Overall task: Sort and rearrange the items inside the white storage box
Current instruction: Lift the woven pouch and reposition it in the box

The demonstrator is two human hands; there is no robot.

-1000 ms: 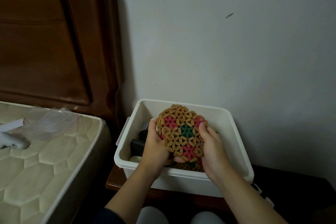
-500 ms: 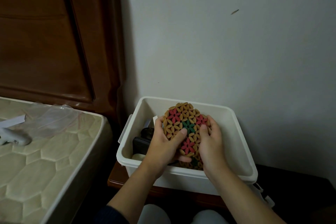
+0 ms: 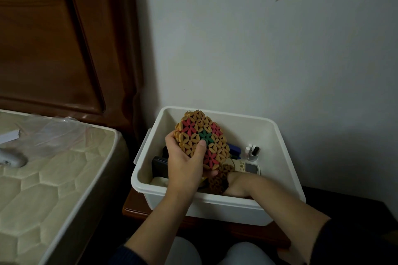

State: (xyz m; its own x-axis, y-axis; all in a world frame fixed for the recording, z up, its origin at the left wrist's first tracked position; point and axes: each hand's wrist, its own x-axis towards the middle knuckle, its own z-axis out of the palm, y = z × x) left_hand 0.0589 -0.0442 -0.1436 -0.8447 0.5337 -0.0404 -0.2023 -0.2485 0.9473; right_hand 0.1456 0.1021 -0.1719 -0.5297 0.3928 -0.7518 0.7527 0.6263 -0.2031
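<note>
Two hands work at the white storage box (image 3: 215,204), which sits on a dark wooden nightstand (image 3: 137,206) beside the mattress (image 3: 53,178). Nearest, at the box's front wall, the right hand (image 3: 237,185) reaches down inside, its wrist crossing the rim; its fingers are sunk among the contents, so I cannot tell whether they grip anything. It seems to be feeling for the darker woven piece (image 3: 217,180) lying against it on the box floor, perhaps another mat to stack with the first.

Just above the box's front-left part, the left hand (image 3: 187,165) holds a round beaded mat (image 3: 202,140) of tan petals with red and green flowers, thumb pressed across its face and fingers curled behind. The mat stands tilted on edge, lifted above the contents, most likely to clear room beneath while the other hand sorts.

Deeper in, towards the box's left wall, a black wallet-like item (image 3: 159,166) and something pale below it are half covered by the left hand. Behind the mat a blue object (image 3: 234,149) shows only a corner. Towards the box's right side stand small nail polish bottles (image 3: 253,153), and a pale device with a small screen (image 3: 249,168) lies in front of them; its kind is unclear in the dim light. The mat hides much of the back of the box.
</note>
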